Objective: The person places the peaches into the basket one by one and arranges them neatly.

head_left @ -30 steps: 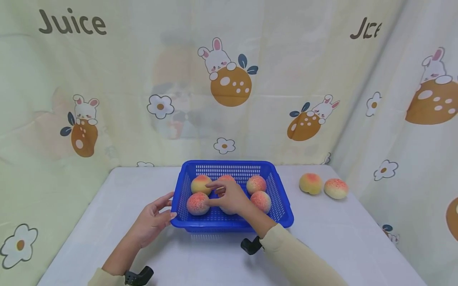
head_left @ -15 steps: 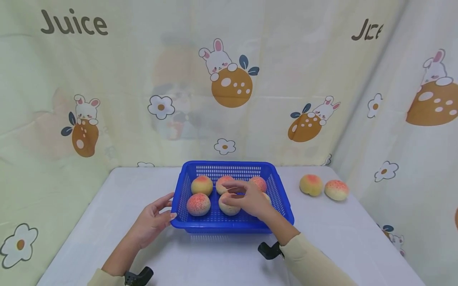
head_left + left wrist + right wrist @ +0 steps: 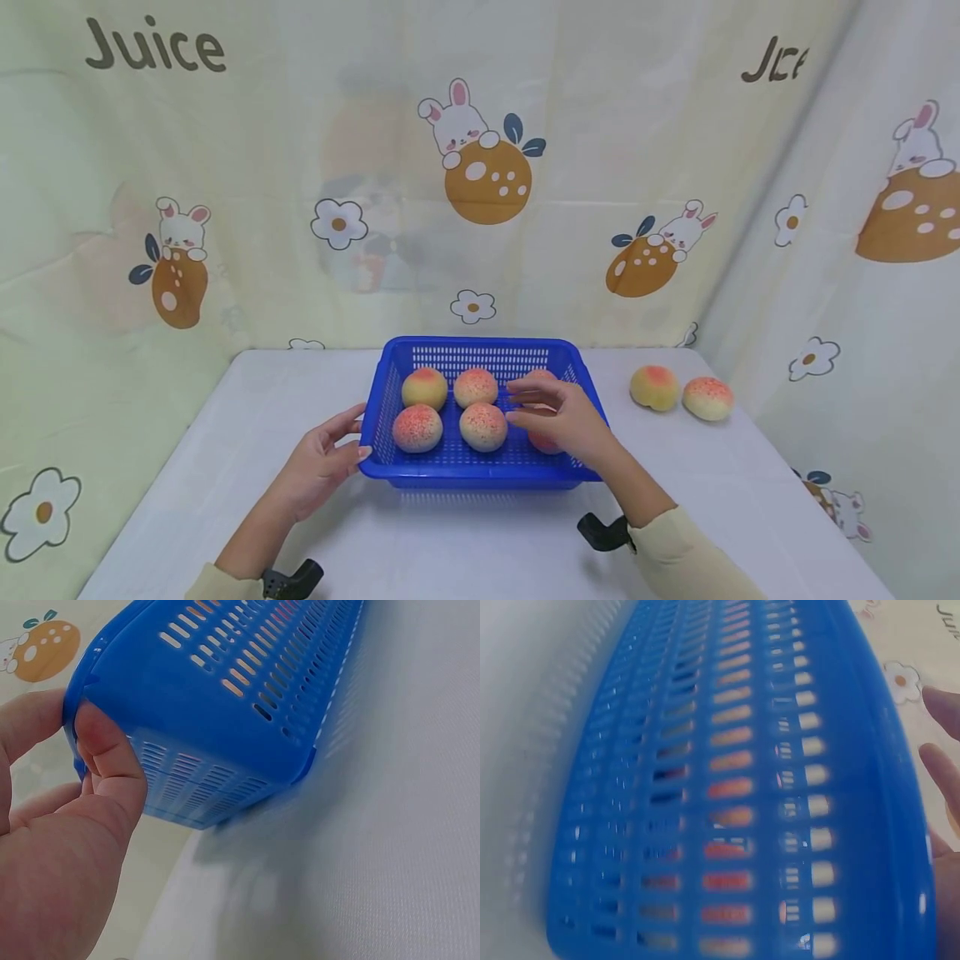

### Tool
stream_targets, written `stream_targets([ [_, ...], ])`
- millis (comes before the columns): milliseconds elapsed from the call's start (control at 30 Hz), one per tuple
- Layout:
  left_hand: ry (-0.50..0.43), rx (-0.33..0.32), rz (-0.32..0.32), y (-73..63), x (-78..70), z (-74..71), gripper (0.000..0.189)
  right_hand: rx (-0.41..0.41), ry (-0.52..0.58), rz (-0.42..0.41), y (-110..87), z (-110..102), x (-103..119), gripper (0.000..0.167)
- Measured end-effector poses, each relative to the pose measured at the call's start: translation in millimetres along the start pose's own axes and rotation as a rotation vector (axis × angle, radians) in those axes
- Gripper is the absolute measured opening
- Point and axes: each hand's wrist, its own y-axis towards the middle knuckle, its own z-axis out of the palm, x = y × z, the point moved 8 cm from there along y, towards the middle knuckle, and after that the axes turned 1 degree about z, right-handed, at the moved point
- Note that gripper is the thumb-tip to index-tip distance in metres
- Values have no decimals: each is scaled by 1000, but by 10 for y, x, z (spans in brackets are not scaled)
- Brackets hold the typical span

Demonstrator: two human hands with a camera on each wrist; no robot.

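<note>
A blue plastic basket [image 3: 480,472] stands on the table with several peaches in two rows inside. At its left end, my left hand [image 3: 318,467] holds the rim; in the left wrist view the thumb [image 3: 101,739] and fingers pinch the basket edge. My right hand [image 3: 573,421] hovers over the basket's right part, its fingers loosely bent and nothing between them. It partly hides a front peach [image 3: 545,444] and a back peach [image 3: 542,375]. To its left, a speckled peach [image 3: 483,427] lies in full view, beside another front peach [image 3: 417,428].
On the table right of the basket lie a yellowish peach [image 3: 655,388] and a pinkish peach [image 3: 708,398], side by side. A printed curtain [image 3: 570,275] hangs along the table's back edge. White cloth covers the table [image 3: 450,542].
My right hand has moved rightward across the basket, from the left peaches to the right ones, uncovering the middle peaches. The left hand and basket have stayed put.
</note>
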Motion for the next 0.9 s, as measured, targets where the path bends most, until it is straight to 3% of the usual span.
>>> stream_targets([
  [133,1,0,1,0,-4,1,76,-9,5,-38,-62,-132,-18,46],
  [300,10,-3,5,0,-6,0,75,-64,-67,-94,-138,-358,-55,48],
  [600,-5,2,7,-2,-10,12,73,-210,-151,-25,-259,-800,-247,45],
  [900,0,-7,9,-9,-14,16,73,-363,-252,-49,-304,-1201,-527,51],
])
